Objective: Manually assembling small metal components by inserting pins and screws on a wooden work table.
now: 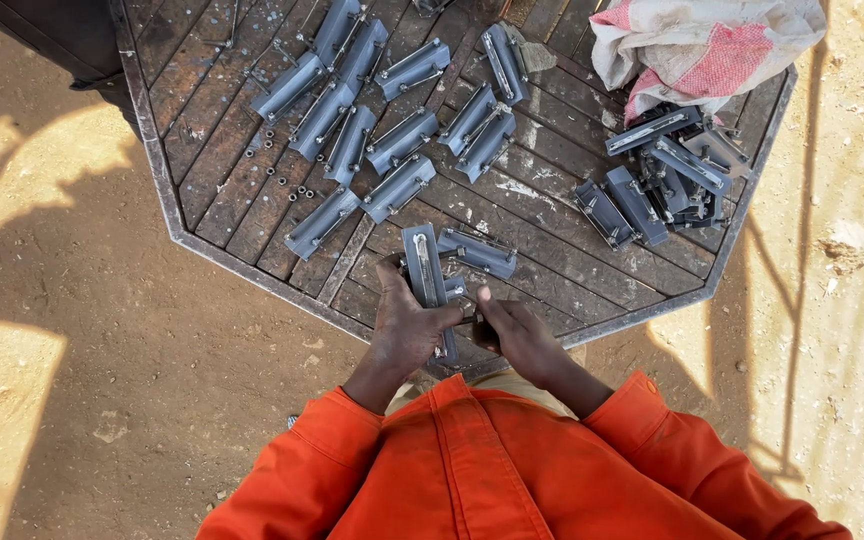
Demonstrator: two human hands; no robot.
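My left hand (404, 325) grips a grey metal channel bracket (422, 262), held upright over the near edge of the slatted metal table (182, 215). Beside it, my right hand (514, 330) has its fingers closed at the bracket's lower end, thumb up; what they pinch is too small to make out. Just right of the held piece, another bracket (480, 252) lies flat on the table. Orange sleeves cover both of my arms.
Several finished-looking grey brackets (372, 95) lie in rows across the table's middle, with a tumbled pile of brackets (662, 175) at the right. Small nuts (277, 170) are scattered at the left. A white and red sack (702, 45) sits at the far right. Sandy ground surrounds the table.
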